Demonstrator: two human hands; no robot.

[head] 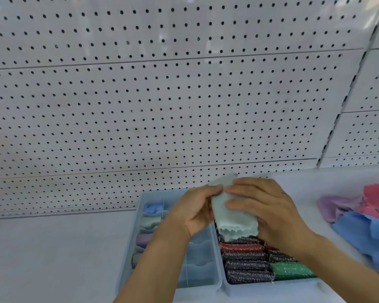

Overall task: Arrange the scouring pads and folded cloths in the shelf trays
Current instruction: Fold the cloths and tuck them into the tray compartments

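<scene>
One mint cloth [232,217] pinched between left hand [193,209] and right hand [265,206].

White shelf [53,259]; two trays [206,270]; loose cloths [363,215] right.

Bright, even, nearly shadowless light; soft focus, with wide-angle bowing at edges.

two trays [219,287], two hands [225,206] — loose cloths [363,217] uncountable
</scene>
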